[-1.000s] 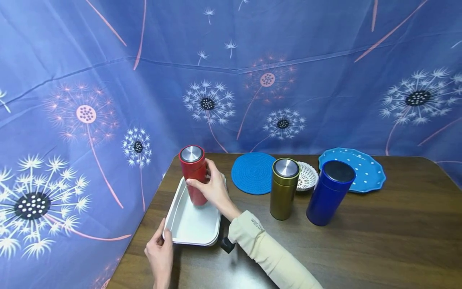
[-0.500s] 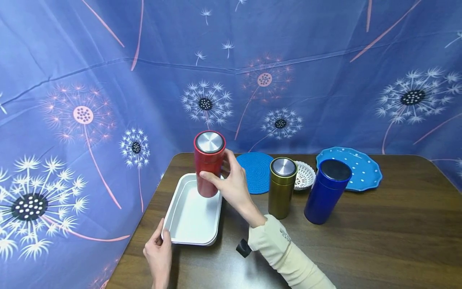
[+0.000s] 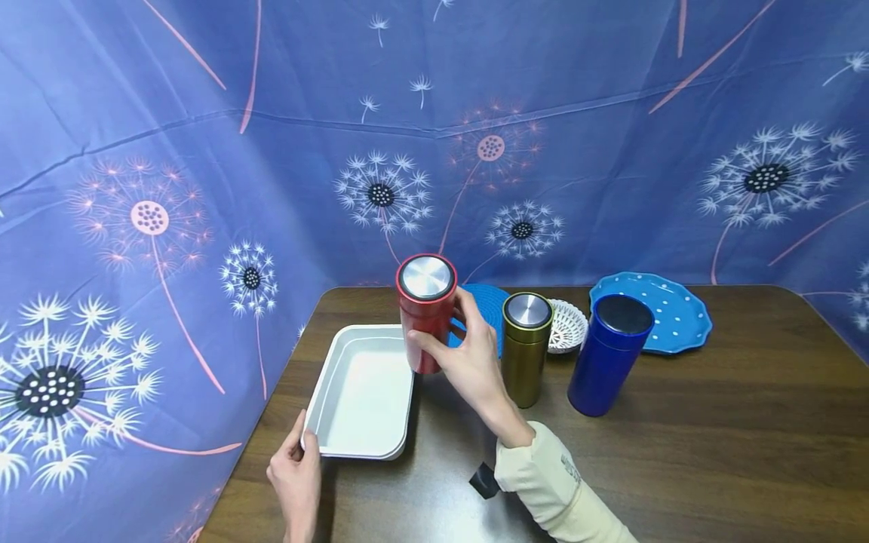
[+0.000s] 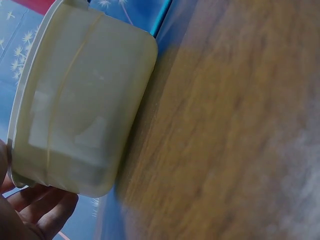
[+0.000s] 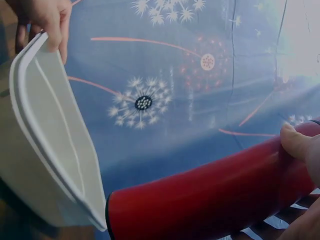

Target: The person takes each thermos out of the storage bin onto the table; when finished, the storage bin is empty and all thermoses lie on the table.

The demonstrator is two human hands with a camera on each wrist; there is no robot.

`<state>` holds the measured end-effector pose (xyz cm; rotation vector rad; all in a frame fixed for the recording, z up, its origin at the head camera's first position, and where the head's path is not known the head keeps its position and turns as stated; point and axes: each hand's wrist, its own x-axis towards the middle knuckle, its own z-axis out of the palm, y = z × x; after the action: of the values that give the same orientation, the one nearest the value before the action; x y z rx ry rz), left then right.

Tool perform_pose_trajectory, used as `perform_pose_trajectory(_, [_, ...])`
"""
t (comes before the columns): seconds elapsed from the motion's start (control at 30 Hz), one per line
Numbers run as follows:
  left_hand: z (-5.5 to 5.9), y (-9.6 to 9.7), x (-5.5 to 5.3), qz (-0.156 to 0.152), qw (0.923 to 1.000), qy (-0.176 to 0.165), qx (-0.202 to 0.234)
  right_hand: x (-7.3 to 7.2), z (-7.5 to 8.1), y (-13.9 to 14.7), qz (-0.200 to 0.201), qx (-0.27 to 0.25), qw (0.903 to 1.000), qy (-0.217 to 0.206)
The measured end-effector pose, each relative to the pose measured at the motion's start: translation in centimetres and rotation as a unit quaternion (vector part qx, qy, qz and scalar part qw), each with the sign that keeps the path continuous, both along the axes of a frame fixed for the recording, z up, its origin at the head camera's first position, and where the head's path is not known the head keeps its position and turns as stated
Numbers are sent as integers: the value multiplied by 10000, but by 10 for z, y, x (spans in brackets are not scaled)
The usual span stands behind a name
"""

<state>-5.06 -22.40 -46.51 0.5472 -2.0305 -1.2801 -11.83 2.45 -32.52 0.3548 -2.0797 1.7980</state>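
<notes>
My right hand [image 3: 471, 362] grips a red thermos flask [image 3: 426, 324] with a silver lid. In the head view the flask is upright and overlaps the right rim of a white plastic container [image 3: 363, 403]. Its dark-edged base shows beside the container's rim in the right wrist view, where the red flask [image 5: 210, 195] runs across the bottom. At the container's near-left corner, my left hand [image 3: 296, 479] pinches the rim between thumb and fingers. Seen from the left wrist, the pale container's side wall [image 4: 90, 105] is deep, with the fingers under its rim.
A gold flask [image 3: 524, 358] and a blue flask [image 3: 609, 358] stand right of my right hand. Behind them are a round blue mat [image 3: 485, 305], a white openwork basket [image 3: 566, 326] and a blue polka-dot plate [image 3: 672, 317]. A patterned curtain [image 3: 577, 151] borders the table.
My right hand has lifted the red flask out of the white container and carried it rightward to its right rim. My left hand keeps its hold on the corner.
</notes>
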Motion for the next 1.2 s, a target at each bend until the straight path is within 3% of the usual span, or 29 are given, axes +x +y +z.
perform_pose_trajectory(0.43, [0, -1, 0, -14, 9999, 72, -70, 3, -31, 9, -292, 119, 9987, -393])
perform_pose_trajectory(0.8, [-1, -1, 0, 6, 10000, 2, -53, -5, -59, 10, -579, 338, 9952, -716])
perform_pose_trajectory(1.2, [-1, -1, 0, 36, 9999, -66, -110, -13, -77, 9, -662, 329, 9950, -673])
